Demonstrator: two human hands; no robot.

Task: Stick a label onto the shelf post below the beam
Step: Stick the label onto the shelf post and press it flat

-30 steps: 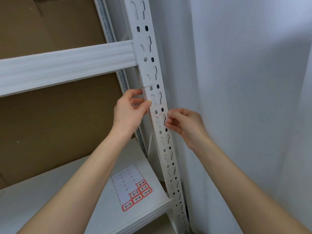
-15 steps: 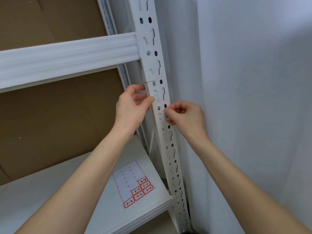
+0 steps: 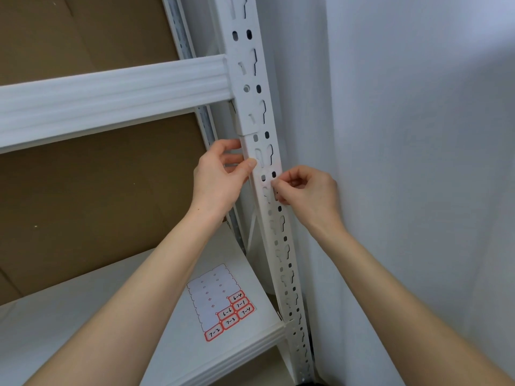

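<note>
Shelf point(image 3: 83, 316) bears label sheet point(image 3: 214, 296) beside post point(image 3: 250, 65)

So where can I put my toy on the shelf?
The shelf is bare left of the label sheet, back to the cardboard; the left arm crosses above it. Crowded at the post, where the left hand grips it and the right hand pinches the label.

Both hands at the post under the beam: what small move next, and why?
Probably the right hand should press flat on the white perforated metal post, rubbing the label down: it pinches at the face below the white ribbed beam, while the left hand grips the post. The label itself is indistinct.
</note>
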